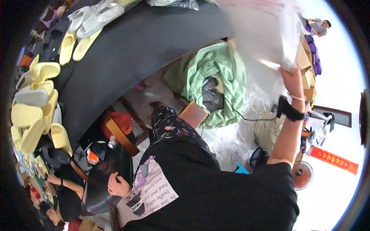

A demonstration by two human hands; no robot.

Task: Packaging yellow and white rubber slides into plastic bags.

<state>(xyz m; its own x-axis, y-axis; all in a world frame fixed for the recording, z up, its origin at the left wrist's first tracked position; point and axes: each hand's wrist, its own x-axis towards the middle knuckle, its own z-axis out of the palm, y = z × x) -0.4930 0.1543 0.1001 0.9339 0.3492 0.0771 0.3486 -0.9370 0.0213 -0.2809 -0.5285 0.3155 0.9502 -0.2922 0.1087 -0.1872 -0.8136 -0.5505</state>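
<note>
My right arm is stretched out to the upper right, and my right hand is closed on a large clear plastic bag. The bag is smeared by motion and spreads over the far end of the dark table. Low on the left, beside the printed front of my black shirt, my left hand has its fingers loosely bent and apart, with nothing visible in it. Its forearm is hidden behind the shirt. Beyond my legs stands a green cloth sack with dark and grey items inside.
A dark table curves across the far side. Pale yellow slippers are piled at its left, with slippers in clear wrapping farther along. A co-worker sits at lower left, another person stands far right. Cardboard boxes are stacked right.
</note>
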